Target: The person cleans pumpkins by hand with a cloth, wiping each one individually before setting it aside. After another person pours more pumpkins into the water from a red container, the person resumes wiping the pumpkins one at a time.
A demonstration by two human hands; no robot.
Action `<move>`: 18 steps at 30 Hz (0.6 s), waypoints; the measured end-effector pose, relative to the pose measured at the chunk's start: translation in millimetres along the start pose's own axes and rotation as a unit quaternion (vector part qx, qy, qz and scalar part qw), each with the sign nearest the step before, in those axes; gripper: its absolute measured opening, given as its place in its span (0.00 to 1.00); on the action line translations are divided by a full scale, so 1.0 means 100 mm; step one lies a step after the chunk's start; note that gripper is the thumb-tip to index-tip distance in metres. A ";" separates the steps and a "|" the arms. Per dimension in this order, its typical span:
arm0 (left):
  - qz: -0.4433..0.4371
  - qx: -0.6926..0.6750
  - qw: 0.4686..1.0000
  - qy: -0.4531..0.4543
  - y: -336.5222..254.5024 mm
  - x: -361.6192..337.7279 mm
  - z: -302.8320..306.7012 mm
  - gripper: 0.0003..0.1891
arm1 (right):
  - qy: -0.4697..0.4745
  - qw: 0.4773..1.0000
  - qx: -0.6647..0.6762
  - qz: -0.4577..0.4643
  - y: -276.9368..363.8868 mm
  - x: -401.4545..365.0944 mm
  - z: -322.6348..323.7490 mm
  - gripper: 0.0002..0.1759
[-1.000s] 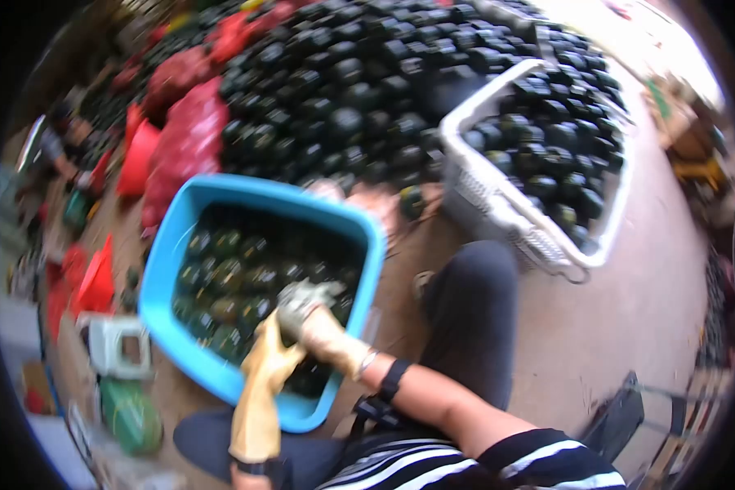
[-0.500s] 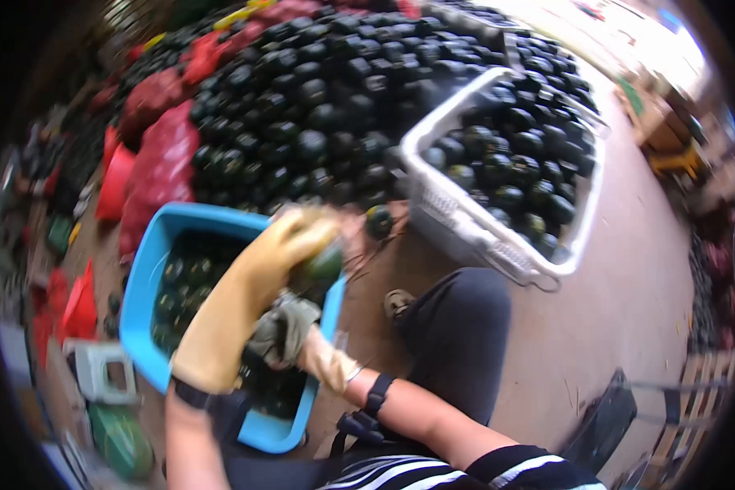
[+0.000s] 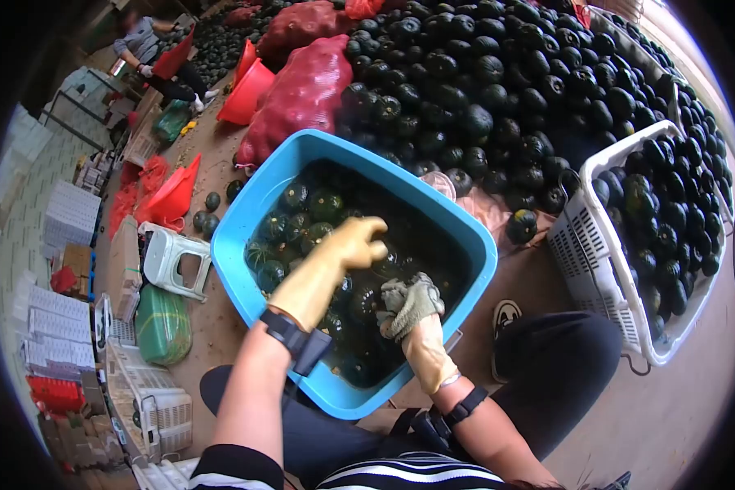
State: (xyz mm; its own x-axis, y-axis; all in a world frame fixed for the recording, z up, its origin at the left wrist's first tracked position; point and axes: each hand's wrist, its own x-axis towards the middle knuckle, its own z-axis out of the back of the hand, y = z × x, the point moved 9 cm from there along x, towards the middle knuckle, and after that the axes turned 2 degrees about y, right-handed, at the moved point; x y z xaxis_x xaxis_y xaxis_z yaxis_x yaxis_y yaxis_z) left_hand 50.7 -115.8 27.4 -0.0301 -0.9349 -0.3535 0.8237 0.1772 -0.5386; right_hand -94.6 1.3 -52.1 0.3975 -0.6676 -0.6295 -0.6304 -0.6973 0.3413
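A blue tub filled with dark water and several green squashes stands before my knees. My left hand, in a cream rubber glove, is over the tub with its fingers apart and nothing in them. To its right, my right hand wears a similar glove and is wrapped in a grey cloth above the water. The cloth covers its fingers, and no squash shows in that hand.
A large heap of dark green squashes rises behind the tub. At the right is a white crate of squashes. Red mesh sacks, a white stool and a person are to the left.
The view has turned left. My left hand held a green squash above the tub's edge; now it is empty and over the water. My right hand with the cloth has moved apart from it.
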 end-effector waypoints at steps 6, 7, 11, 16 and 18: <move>0.112 0.096 0.986 0.074 0.61 0.54 -0.98 0.49 | -0.020 0.997 0.029 0.062 0.04 0.06 0.09 0.28; 0.080 0.093 0.989 0.078 0.83 0.63 -1.09 0.49 | -0.008 0.997 0.025 0.067 0.07 0.05 0.05 0.28; 0.130 -0.133 0.982 0.044 0.78 0.08 -0.80 0.40 | 0.036 0.998 -0.001 0.057 -0.02 0.23 0.19 0.28; 0.033 -0.537 0.843 -0.024 -0.17 -0.93 -0.47 0.38 | 0.003 0.978 -0.134 0.162 0.20 0.03 -0.11 0.12; -0.030 -0.540 0.839 -0.055 -0.20 -1.04 -0.65 0.41 | -0.078 0.836 -0.394 0.375 0.68 -0.37 -0.39 0.11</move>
State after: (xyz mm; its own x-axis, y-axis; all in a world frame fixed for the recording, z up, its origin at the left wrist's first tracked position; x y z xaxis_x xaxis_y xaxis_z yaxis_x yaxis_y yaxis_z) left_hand 0.2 -1.9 25.6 0.0487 -0.9645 -0.2597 -0.1734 0.2479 -0.9531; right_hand -126.3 -31.5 21.2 -0.0424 -0.9945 -0.0955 -0.0048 -0.0953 0.9954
